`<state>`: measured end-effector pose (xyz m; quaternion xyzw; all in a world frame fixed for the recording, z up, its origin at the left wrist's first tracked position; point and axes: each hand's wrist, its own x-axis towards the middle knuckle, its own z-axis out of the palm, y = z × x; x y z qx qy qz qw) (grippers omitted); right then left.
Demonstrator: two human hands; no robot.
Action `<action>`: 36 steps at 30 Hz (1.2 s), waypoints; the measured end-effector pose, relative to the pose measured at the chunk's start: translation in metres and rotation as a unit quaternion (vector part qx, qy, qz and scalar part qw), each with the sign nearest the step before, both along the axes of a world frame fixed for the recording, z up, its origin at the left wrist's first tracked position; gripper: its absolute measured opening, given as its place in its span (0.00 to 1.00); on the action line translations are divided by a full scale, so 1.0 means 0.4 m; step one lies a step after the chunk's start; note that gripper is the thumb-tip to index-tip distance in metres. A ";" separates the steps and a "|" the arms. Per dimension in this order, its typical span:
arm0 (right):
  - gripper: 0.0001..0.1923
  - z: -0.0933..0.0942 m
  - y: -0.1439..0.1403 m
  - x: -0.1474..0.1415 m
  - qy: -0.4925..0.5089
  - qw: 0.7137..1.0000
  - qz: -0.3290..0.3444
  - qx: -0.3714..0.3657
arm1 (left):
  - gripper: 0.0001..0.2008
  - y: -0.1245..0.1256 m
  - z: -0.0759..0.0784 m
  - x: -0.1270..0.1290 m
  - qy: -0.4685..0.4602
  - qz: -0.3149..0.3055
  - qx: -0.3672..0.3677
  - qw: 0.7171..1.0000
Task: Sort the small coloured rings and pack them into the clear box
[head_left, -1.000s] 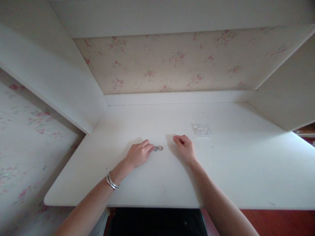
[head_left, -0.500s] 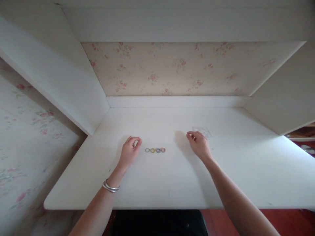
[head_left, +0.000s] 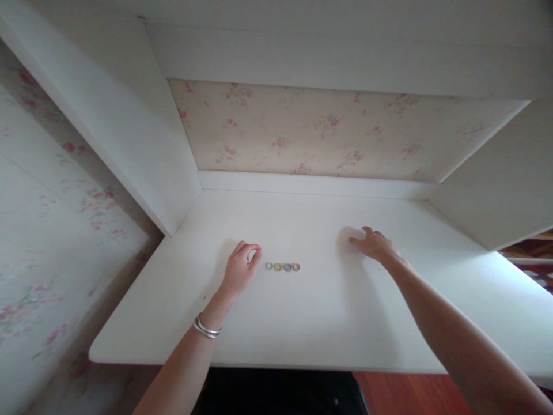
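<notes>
Four little rings [head_left: 282, 267] sit in a row on the counter [head_left: 302, 323]. At 9 o'clock, the left hand [head_left: 240, 268] curls loosely, empty. At 3 o'clock, the right hand [head_left: 377, 244] lies flat and wide; it should press softly and slide slowly.

Both forearms are bare, with no sleeves in view. The left hand [head_left: 240, 270] has a silver bangle [head_left: 207, 327] just behind it at the wrist (it looks like two or three thin bands stacked together). The right hand [head_left: 377, 245] wears nothing.

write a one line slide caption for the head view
Four small coloured rings lined up on a white desk, left hand curled beside them, right hand flat farther right.
</notes>
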<state>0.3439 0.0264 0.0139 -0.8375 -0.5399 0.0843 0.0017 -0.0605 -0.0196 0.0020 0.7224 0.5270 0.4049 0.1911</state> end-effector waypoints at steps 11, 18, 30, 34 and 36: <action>0.37 0.072 0.002 -0.311 0.206 0.968 0.120 0.083 | 0.27 0.021 0.020 0.055 0.057 -0.120 -0.011 0.991; 0.36 0.090 -0.028 -0.480 0.245 0.946 0.178 0.119 | 0.46 0.084 0.028 0.098 0.087 -0.100 0.001 0.991; 0.27 0.104 -0.051 -0.492 0.221 0.947 0.197 0.122 | 0.37 0.097 0.011 0.109 0.043 -0.091 0.029 0.994; 0.26 0.099 -0.049 -0.493 0.227 0.947 0.187 0.133 | 0.37 0.101 0.015 0.110 0.046 -0.093 0.029 0.994; 0.27 0.095 -0.049 -0.496 0.227 0.946 0.184 0.138 | 0.37 0.102 0.019 0.111 0.048 -0.097 0.034 0.994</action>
